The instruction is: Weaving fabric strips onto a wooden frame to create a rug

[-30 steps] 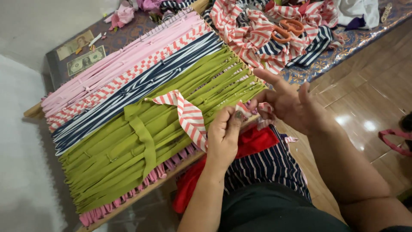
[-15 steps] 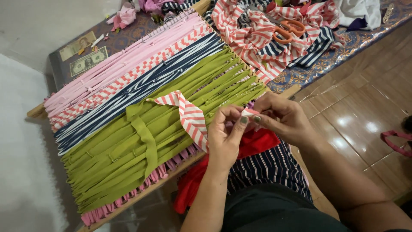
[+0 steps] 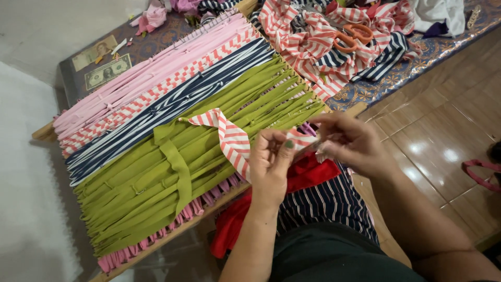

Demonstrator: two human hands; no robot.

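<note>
A wooden weaving frame holds stretched fabric strips: pink at the far side, then red-and-white, navy striped, and green nearest me. A red-and-white striped strip runs from the green bands toward me. My left hand pinches its near end between thumb and fingers. My right hand grips the same strip's tip just to the right, fingers closed on it. The two hands touch at the strip, above red and striped cloth on my lap.
A pile of striped fabric scraps with orange-handled scissors lies on a patterned mat at the upper right. Banknotes lie beyond the frame at upper left. Brown tiled floor is at the right, with a pink sandal.
My right hand has closed in from the right and now meets my left hand on the strip's end; both hands shifted slightly toward me.
</note>
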